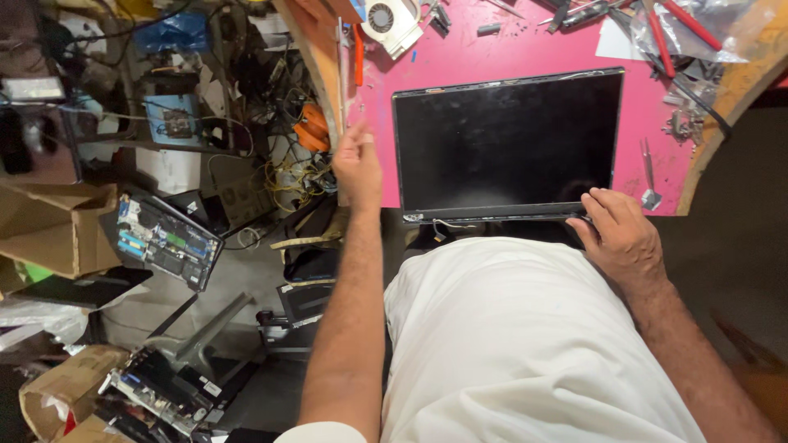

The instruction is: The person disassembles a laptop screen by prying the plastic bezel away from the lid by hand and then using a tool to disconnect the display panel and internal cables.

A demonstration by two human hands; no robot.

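Two hands [358, 164] [620, 234] flank one laptop screen panel [506, 143].

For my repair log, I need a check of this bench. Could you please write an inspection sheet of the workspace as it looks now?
Surface: pink table top, wooden rim, scattered with small parts.
Job's things: dark laptop screen panel lying flat at the near edge; thin strip standing upright at the left edge.
Clutter: white fan, red-handled tools, clear plastic bag, tweezers.
Hands: left hand pinches the strip; right hand rests on the panel's near right corner.
Cables: loose wires at the panel's hinge; yellow wire tangle on the floor.
Surroundings: opened laptop base, cardboard boxes.
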